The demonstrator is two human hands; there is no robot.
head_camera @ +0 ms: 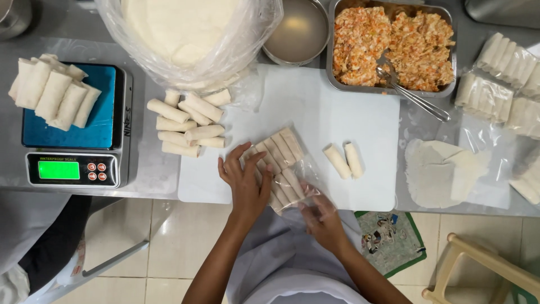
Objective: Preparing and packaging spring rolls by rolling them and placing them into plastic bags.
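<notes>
Pressing hand: the left hand (246, 181) is lying flat, fingers spread, on top of a row of spring rolls (277, 163) inside a clear plastic bag (301, 188); it is resting on them rather than clasping anything.
Pinching hand: the right hand (322, 217) is gripping the near edge of the clear plastic bag at the table's front edge, fingers closed on the film.
Packed rolls: the row of spring rolls is sitting side by side, slanted, on the white cutting board (320, 121), near its front edge and between the two hands.
Loose pair: two spring rolls (345, 161) are lying just right of the bag on the board, apart from it.
Unpacked pile: a heap of spring rolls (188, 125) is lying at the board's left edge.
Scale: a digital kitchen scale (76, 132) with a blue plate is standing further left, carrying a stack of rolls (53, 93).
Wrappers: a large bag of round wrappers (185, 34) is sitting at the back; more wrapper sheets (439, 169) are lying to the right.
Filling: a steel tray of orange and white filling (394, 48) is holding a spoon (413, 93); a steel bowl of liquid (297, 31) is standing beside it.
Finished packs: bagged spring roll packs (500, 79) are lying at far right.
</notes>
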